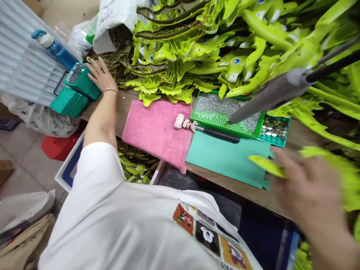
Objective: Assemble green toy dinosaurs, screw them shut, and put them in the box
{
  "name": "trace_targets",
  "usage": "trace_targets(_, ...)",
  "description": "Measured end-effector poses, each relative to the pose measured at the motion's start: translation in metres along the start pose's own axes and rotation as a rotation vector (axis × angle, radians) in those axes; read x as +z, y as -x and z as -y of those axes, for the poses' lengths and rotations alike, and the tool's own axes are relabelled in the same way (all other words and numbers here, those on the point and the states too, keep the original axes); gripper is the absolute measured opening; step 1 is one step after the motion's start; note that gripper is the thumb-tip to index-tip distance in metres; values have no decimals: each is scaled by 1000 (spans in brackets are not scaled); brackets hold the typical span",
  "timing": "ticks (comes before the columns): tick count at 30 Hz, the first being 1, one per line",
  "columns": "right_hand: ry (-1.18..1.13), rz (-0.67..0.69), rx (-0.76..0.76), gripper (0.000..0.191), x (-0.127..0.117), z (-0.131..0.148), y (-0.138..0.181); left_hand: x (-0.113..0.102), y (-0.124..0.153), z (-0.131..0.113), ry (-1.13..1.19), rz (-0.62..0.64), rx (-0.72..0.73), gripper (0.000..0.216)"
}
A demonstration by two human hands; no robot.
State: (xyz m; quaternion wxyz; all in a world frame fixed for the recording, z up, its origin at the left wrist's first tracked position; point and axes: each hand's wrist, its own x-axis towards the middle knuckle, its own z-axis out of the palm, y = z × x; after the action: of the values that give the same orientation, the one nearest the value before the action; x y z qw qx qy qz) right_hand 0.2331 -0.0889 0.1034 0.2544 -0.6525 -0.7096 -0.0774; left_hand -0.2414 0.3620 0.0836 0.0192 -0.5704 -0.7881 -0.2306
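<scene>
My left hand reaches out at the far left with its fingers spread, beside a teal basket of small metal parts and a heap of dark olive plastic pieces. No object shows in its grasp. On the right, my right hand is blurred by motion, closed around a lime-green plastic toy part that sticks out on both sides. Below that part lies a teal mat. A screwdriver with a black handle and a wrapped shaft rests across a pink cloth and the mat.
Lime-green dragon-like toy parts are piled along the back. A green tray of screws and a tray of small round discs stand mid-right. A grey power screwdriver hangs over the screws. A blue bottle is at left.
</scene>
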Motion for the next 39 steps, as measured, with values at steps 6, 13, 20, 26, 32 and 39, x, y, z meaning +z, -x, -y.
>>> trace_targets(6, 112, 178, -161, 75, 100, 48, 15, -18, -22, 1, -13, 119, 53, 52)
trace_targets(13, -57, 245, -99, 65, 98, 48, 10, -75, -9, 15, -230, 194, 157, 65)
trace_targets(20, -63, -103, 72, 54, 65, 12, 32, -140, 98, 55, -212, -167, -75, 60)
trace_targets(26, -55, -282, 245, 47, 48, -3, 42, -91, 242, 14, -96, 312, 747, 36)
trace_targets(32, -87, -256, 276, 40, 50, -7, 53, -29, 296, -39, -14, 584, 1198, 46)
trace_targets(39, -82, -241, 372, 39, 59, -1, 60, -29, 339, -98, 211, 589, 1292, 62)
